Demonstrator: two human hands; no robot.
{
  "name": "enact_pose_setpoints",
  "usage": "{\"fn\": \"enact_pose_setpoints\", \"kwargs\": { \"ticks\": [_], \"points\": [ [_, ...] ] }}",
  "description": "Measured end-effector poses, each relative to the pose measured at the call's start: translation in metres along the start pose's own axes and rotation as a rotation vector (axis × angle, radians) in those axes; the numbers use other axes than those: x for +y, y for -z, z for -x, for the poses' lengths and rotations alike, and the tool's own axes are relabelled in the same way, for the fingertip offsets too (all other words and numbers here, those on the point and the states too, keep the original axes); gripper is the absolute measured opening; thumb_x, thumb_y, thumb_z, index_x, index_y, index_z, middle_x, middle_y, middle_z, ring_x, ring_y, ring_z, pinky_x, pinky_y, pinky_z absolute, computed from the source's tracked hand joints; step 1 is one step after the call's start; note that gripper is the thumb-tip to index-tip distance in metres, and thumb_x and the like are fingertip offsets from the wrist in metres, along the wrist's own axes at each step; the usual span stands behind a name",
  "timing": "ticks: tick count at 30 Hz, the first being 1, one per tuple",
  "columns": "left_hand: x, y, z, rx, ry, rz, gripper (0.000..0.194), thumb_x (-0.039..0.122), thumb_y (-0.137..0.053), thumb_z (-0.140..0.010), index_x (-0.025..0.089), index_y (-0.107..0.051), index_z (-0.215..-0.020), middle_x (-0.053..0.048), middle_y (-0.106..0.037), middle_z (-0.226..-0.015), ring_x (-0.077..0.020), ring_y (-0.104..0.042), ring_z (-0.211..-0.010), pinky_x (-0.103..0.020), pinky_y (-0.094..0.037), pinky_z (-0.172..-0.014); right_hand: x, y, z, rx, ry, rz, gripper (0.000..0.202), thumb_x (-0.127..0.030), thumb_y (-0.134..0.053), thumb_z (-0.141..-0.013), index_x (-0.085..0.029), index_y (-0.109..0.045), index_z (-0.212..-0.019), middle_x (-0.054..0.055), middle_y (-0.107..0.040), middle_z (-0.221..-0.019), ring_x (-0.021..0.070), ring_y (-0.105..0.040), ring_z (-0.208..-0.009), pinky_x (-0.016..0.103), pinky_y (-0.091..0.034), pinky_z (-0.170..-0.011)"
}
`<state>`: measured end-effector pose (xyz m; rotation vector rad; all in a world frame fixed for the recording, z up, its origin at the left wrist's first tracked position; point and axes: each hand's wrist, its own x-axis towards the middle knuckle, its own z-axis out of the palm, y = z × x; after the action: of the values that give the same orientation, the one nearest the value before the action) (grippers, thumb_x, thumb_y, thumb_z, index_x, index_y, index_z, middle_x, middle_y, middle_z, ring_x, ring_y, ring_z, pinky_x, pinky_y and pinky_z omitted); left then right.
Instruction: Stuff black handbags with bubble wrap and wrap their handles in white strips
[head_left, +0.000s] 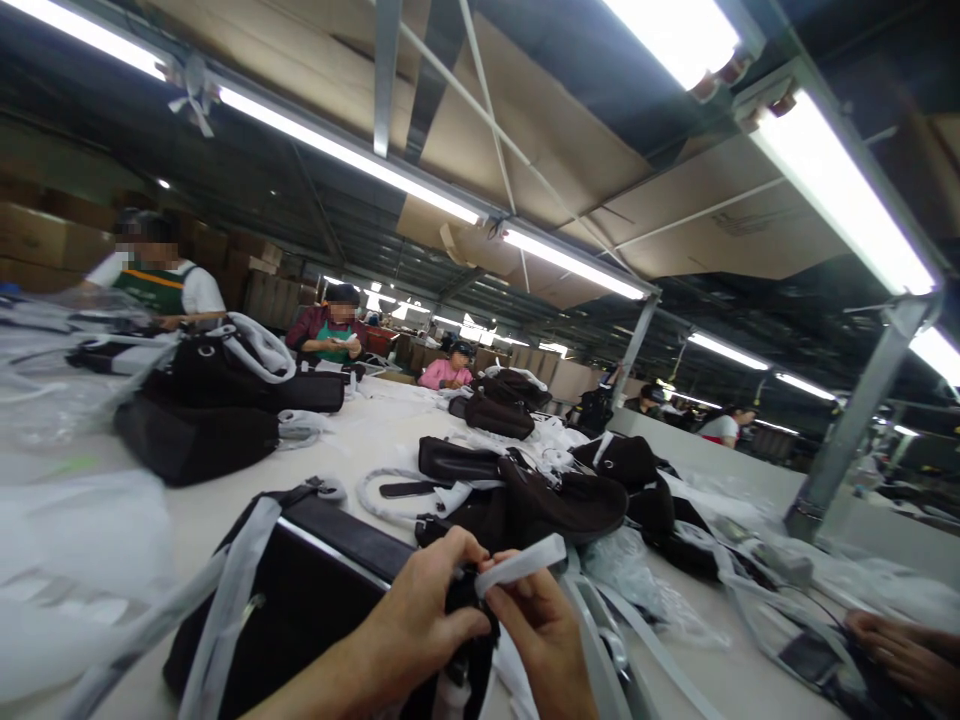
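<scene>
A black handbag (322,590) lies on the table right in front of me, its strap wrapped in white paper. At the bag's right end, my left hand (420,600) is closed, thumb and fingers pinching a dark part of the bag by the strap end. Close against it, my right hand (544,625) pinches a white paper strip (525,565) that sticks out to the right. The fingertips of both hands almost meet, and the exact part between them is hidden.
Several dark bags (555,500) lie beyond my hands, and more bags (202,420) are stacked at the left. Clear plastic wrap (637,570) lies to the right. Another person's hand (900,640) is at the right edge. Co-workers (337,325) sit across the table (360,430).
</scene>
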<state>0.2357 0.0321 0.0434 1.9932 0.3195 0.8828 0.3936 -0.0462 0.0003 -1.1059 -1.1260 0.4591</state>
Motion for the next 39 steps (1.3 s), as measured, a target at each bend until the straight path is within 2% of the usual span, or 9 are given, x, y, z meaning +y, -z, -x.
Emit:
{"fn": "enact_pose_setpoints", "kwargs": {
  "ticks": [5, 14, 17, 23, 26, 28, 32, 36, 39],
  "points": [
    [0.0, 0.002, 0.0, 0.007, -0.011, -0.012, 0.027, 0.01, -0.062, -0.07, 0.019, -0.062, -0.096, 0.0, -0.067, -0.092, -0.0189, -0.061, -0.087, -0.026, -0.044, -0.079, 0.008, -0.002, 0.001, 0.02, -0.006, -0.014, 0.027, -0.039, -0.077, -0.081, -0.021, -0.072, -0.101, 0.006, -0.077, -0.097, 0.0254, -0.072, -0.094, 0.034, -0.057, -0.086],
    [-0.011, -0.008, -0.012, -0.023, -0.087, -0.154, 0.026, 0.02, -0.054, -0.089, 0.024, -0.077, -0.101, -0.005, -0.07, -0.1, -0.0219, -0.061, -0.098, -0.03, -0.044, -0.088, 0.022, 0.006, 0.014, -0.076, 0.02, -0.062, 0.045, -0.037, -0.068, -0.089, -0.028, -0.058, -0.132, 0.008, -0.068, -0.13, 0.0274, -0.061, -0.124, 0.042, -0.051, -0.104],
    [-0.012, -0.01, -0.015, -0.002, -0.109, -0.171, 0.029, 0.016, -0.053, -0.089, 0.025, -0.077, -0.103, -0.005, -0.071, -0.101, -0.0217, -0.062, -0.098, -0.03, -0.044, -0.087, 0.015, 0.005, 0.019, -0.006, 0.083, 0.042, 0.044, -0.041, -0.066, -0.09, -0.026, -0.062, -0.131, 0.009, -0.063, -0.136, 0.0274, -0.061, -0.123, 0.038, -0.053, -0.101],
    [-0.01, -0.01, -0.017, 0.011, -0.133, -0.176, 0.021, 0.018, -0.058, -0.086, 0.022, -0.078, -0.09, -0.004, -0.073, -0.094, -0.0215, -0.063, -0.093, -0.03, -0.044, -0.085, -0.018, 0.003, 0.002, 0.059, 0.137, 0.31, 0.031, -0.045, -0.069, -0.084, -0.021, -0.073, -0.104, 0.007, -0.073, -0.102, 0.02, -0.066, -0.082, 0.026, -0.054, -0.07],
    [-0.005, -0.009, -0.015, 0.02, -0.089, -0.204, 0.016, 0.015, -0.063, -0.08, 0.019, -0.076, -0.088, -0.005, -0.073, -0.091, -0.0221, -0.063, -0.093, -0.031, -0.044, -0.086, -0.027, 0.002, -0.007, 0.153, 0.077, 0.306, 0.035, -0.052, -0.068, -0.081, -0.018, -0.074, -0.076, 0.005, -0.069, -0.071, 0.0207, -0.064, -0.069, 0.028, -0.052, -0.063],
    [-0.003, -0.008, -0.013, 0.014, -0.073, -0.216, 0.02, 0.012, -0.065, -0.075, 0.019, -0.076, -0.092, -0.004, -0.072, -0.096, -0.0225, -0.062, -0.097, -0.031, -0.043, -0.09, -0.026, -0.001, -0.007, 0.22, 0.032, 0.252, 0.039, -0.056, -0.069, -0.077, -0.018, -0.073, -0.073, 0.004, -0.068, -0.064, 0.0204, -0.063, -0.063, 0.029, -0.053, -0.06],
    [-0.005, -0.011, -0.01, 0.01, -0.132, -0.263, 0.02, 0.012, -0.062, -0.081, 0.022, -0.078, -0.088, -0.006, -0.069, -0.109, -0.024, -0.057, -0.11, -0.034, -0.041, -0.098, -0.01, -0.008, 0.003, 0.282, 0.015, 0.211, 0.039, -0.057, -0.068, -0.078, -0.018, -0.075, -0.079, 0.006, -0.073, -0.073, 0.0231, -0.067, -0.071, 0.031, -0.057, -0.066],
    [-0.011, -0.014, -0.014, 0.022, -0.163, -0.3, 0.02, 0.014, -0.062, -0.086, 0.022, -0.079, -0.078, -0.005, -0.07, -0.087, -0.0228, -0.058, -0.097, -0.035, -0.043, -0.089, -0.001, 0.007, 0.017, 0.273, -0.003, 0.227, 0.044, -0.055, -0.066, -0.083, -0.017, -0.073, -0.102, 0.011, -0.077, -0.092, 0.0275, -0.072, -0.083, 0.038, -0.061, -0.074],
    [-0.015, -0.017, -0.017, 0.046, -0.155, -0.296, 0.018, 0.012, -0.066, -0.083, 0.022, -0.079, -0.074, -0.004, -0.07, -0.084, -0.0224, -0.058, -0.094, -0.035, -0.043, -0.086, -0.028, 0.029, 0.03, 0.415, 0.3, 0.544, 0.054, -0.042, -0.065, -0.089, -0.017, -0.055, -0.136, 0.017, -0.066, -0.13, 0.0331, -0.067, -0.111, 0.046, -0.059, -0.087]
  ]
}}
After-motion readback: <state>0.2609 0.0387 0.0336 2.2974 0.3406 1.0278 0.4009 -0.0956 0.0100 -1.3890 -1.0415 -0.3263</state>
